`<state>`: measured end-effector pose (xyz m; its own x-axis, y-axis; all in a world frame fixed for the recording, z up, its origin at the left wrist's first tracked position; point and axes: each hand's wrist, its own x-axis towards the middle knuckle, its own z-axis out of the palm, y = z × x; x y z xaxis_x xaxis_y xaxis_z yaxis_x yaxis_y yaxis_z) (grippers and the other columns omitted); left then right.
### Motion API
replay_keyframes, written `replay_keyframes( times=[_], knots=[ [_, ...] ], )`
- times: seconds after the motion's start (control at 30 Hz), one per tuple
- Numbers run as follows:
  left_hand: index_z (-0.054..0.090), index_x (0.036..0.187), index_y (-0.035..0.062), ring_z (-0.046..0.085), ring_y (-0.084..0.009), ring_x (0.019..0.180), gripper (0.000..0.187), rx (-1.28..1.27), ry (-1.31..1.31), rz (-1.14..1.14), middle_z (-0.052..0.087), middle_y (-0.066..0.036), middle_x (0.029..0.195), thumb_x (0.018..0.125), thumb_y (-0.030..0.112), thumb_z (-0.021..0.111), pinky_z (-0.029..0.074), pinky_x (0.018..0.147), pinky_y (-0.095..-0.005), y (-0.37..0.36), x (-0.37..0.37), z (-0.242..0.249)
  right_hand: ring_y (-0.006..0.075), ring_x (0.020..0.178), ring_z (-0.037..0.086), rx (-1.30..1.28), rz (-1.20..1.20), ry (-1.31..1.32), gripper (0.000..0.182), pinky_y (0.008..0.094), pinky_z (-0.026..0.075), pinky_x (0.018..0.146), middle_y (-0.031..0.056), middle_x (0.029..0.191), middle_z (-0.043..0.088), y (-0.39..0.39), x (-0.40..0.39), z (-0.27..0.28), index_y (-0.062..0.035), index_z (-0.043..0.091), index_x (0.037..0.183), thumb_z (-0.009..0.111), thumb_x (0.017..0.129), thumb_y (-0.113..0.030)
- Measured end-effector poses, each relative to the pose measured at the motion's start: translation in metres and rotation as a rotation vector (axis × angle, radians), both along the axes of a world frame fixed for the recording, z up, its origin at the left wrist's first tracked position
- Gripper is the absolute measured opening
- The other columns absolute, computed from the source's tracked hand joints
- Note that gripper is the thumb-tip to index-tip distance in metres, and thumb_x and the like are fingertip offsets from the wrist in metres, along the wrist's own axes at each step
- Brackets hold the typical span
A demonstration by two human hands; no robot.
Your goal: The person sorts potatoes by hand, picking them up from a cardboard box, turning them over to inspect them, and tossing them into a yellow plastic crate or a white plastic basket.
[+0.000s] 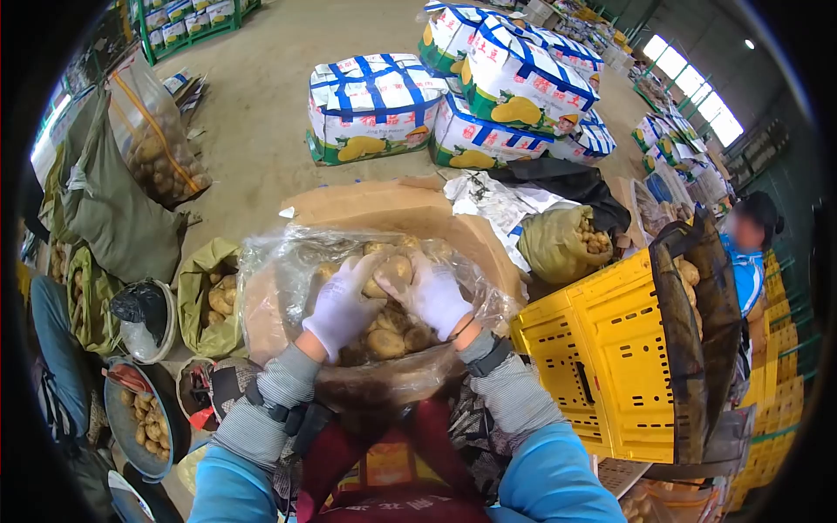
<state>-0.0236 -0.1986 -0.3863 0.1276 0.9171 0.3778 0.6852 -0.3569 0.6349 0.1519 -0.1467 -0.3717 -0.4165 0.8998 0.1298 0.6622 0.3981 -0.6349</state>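
1. Workpiece: we locate one potato (394,270) above the middle of the plastic liner (277,257), between our two hands.
2. Left grip (343,302): we keep this white-gloved hand narrow, curled around the potato's left side. The glove presumably keeps soil off the skin.
3. Right grip (436,296): we hold the same potato from the right, fingers bent inward. Opposed hands probably steady a rounded, slippery shape; the exact fingertip contacts are too small to tell.
4. Stock: we have loose potatoes (386,343) directly below both hands, inside the liner, likely so that a held piece stays within short reach of the pile.
5. Surround: we see the liner spread loosely, with brown cardboard (349,206) behind it. The spread film likely contains dirt and keeps the pile accessible. What supports the pile underneath is hidden.
6. Left side: we find a green sack (199,335) with its mouth rolled back, potatoes showing inside, and nearer to us a round basin (168,403) of smaller potatoes. Separate containers may keep sizes apart.
7. Right side: we note a yellow crate (615,327) just beside the cardboard, apparently near for easy access.
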Motion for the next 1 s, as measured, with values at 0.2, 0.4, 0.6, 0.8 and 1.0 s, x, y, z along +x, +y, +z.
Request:
replay_keyframes(
  times=[0.2,0.4,0.6,0.8,1.0],
  knots=[
    [0.047,0.136,0.0019,0.062,-0.0213,0.108,0.059,-0.449,-0.821,-0.256,0.059,-0.01,0.125,0.083,0.01,0.072,0.052,0.084,-0.0295,-0.004,-0.003,0.014,0.0357,0.063,0.064,-0.509,-0.224,0.414,0.047,0.0419,0.051,0.063,0.018,0.065,0.064,0.006,0.004,0.021,-0.0016,0.066,0.085,0.055,0.096,-0.046],
    [0.045,0.139,0.0039,0.067,-0.0173,0.09,0.054,-0.874,-1.431,-0.376,0.062,-0.011,0.121,0.092,0.024,0.064,0.052,0.079,-0.028,-0.02,-0.009,0.036,0.0222,0.055,0.06,-0.05,-0.138,0.359,0.037,0.035,0.047,0.054,0.0105,0.061,0.06,0.009,0.001,-0.014,-0.0023,0.062,0.089,0.056,0.098,-0.037],
    [0.05,0.133,0.0069,0.065,-0.0193,0.09,0.048,-0.951,-1.463,-0.389,0.064,-0.01,0.117,0.1,0.041,0.049,0.049,0.072,-0.029,-0.013,-0.02,-0.01,0.0339,0.089,0.065,0.163,0.047,0.496,0.049,0.0423,0.051,0.075,0.0194,0.102,0.066,-0.003,-0.018,-0.013,-0.0068,0.055,0.119,0.068,0.088,-0.042],
    [0.055,0.126,0.0113,0.056,-0.0079,0.089,0.05,-0.587,-1.103,-0.076,0.064,0.001,0.112,0.1,0.051,0.041,0.04,0.057,-0.0234,-0.03,0.007,0.027,0.0372,0.078,0.065,0.158,0.026,-0.119,0.042,0.042,0.051,0.071,0.0197,0.085,0.067,-0.01,-0.017,0.007,-0.0034,0.064,0.106,0.064,0.091,-0.042],
    [0.057,0.117,0.0124,0.056,-0.0117,0.066,0.051,-0.837,-1.288,-0.219,0.065,-0.004,0.094,0.101,0.056,0.037,0.035,0.046,-0.0204,-0.019,-0.008,0.028,0.0372,0.077,0.065,-0.044,-0.129,0.445,0.033,0.0442,0.051,0.071,0.0226,0.081,0.067,0.017,-0.012,-0.013,-0.0013,0.066,0.099,0.061,0.094,-0.033]
  ],
)
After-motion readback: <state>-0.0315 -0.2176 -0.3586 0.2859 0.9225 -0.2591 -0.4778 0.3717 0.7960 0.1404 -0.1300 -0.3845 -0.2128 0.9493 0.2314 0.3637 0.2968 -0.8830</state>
